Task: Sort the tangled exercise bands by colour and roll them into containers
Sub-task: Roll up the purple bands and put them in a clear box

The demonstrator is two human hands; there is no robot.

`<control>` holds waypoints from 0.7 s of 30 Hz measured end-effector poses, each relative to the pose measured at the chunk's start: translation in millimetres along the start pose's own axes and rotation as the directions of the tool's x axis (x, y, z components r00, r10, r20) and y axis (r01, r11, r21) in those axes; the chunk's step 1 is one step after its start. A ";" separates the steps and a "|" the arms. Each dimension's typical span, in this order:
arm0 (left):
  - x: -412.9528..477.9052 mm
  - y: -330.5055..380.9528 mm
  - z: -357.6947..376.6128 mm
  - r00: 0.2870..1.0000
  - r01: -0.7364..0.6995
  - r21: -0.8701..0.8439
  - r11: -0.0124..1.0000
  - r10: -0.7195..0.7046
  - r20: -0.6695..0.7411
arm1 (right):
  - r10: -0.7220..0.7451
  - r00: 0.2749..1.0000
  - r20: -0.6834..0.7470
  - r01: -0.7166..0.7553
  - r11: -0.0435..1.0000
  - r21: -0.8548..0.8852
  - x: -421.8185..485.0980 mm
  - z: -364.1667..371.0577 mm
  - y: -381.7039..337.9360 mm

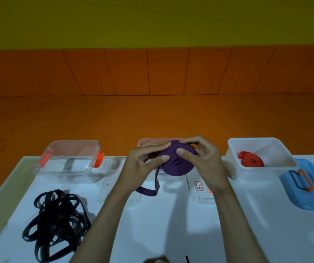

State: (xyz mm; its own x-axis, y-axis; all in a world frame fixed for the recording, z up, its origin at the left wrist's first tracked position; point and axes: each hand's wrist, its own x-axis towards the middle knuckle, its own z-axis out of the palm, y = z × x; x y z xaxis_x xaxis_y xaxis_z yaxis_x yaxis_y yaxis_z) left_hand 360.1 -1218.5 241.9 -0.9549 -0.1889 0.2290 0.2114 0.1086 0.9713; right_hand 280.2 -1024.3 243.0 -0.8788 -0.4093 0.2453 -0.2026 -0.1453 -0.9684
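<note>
Both my hands hold a purple band [177,164] wound into a thick roll, lifted above the table's far middle. My left hand [144,158] grips its left side with thumb on the front. My right hand [199,154] grips the right side, fingers curled over the top. A loose purple tail hangs from the roll down to the table. A clear container [148,144] sits behind the roll, mostly hidden. A tangled black band [57,223] lies at the near left. A rolled red band [251,161] sits inside a white container [233,149] at the right.
A clear container with orange clips [67,158] stands at the far left. Clear lids [112,185] lie flat under my arms. A blue lid with an orange handle [307,186] lies at the right edge. The white table [171,224] ends before an orange floor.
</note>
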 end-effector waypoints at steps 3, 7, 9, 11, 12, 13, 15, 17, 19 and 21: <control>0.0 3.6 0.5 0.999 -0.017 0.018 1.000 0.017 -0.048 | 0.019 1.000 0.014 -0.018 0.998 -0.059 1.2 -1.0 1.7; -5.6 3.8 12.7 0.986 -0.016 0.015 1.000 0.018 -0.166 | -0.025 0.999 -0.045 0.022 0.997 -0.069 1.5 -0.8 -2.7; -7.3 0.3 10.4 0.996 0.001 -0.007 1.000 -0.002 -0.088 | -0.028 0.998 -0.056 0.025 0.999 -0.048 0.6 -3.6 -5.3; -7.6 -2.6 4.5 1.000 0.008 0.003 1.000 -0.008 0.011 | -0.015 0.998 -0.053 0.014 1.000 -0.018 -0.2 -8.7 -6.1; -7.4 -2.3 2.6 0.999 0.015 0.005 1.000 -0.015 0.032 | -0.004 0.999 -0.038 0.004 1.000 0.000 -0.8 -10.9 -6.8; -7.5 -0.9 2.1 0.999 0.018 0.009 1.000 -0.018 0.034 | 0.009 1.000 -0.012 -0.008 1.000 0.018 -1.5 -12.5 -6.4; -7.1 2.2 3.6 1.000 0.002 0.027 1.000 -0.002 0.020 | 0.038 0.999 0.024 -0.038 0.999 0.014 -2.3 -14.2 -5.5; -7.9 4.8 8.0 1.000 -0.013 0.045 0.999 0.014 -0.007 | 0.050 0.999 0.008 -0.050 0.998 -0.028 -3.0 -15.8 -3.8; -8.6 6.6 11.9 0.997 -0.025 0.031 0.999 0.027 -0.070 | 0.049 0.999 -0.007 -0.049 0.997 -0.061 -3.7 -17.1 -3.7; -9.8 7.1 15.3 0.991 -0.030 -0.013 0.999 0.028 -0.128 | 0.060 0.998 0.011 -0.059 0.995 -0.075 -5.3 -17.6 -6.6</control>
State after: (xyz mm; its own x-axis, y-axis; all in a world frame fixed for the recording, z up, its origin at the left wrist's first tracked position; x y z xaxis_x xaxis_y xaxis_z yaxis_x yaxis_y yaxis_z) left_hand 367.8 -1201.0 245.6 -0.9139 -0.3093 0.2628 0.2430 0.1016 0.9647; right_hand 278.6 -1005.3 247.3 -0.8846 -0.4271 0.1873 -0.1824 -0.0528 -0.9818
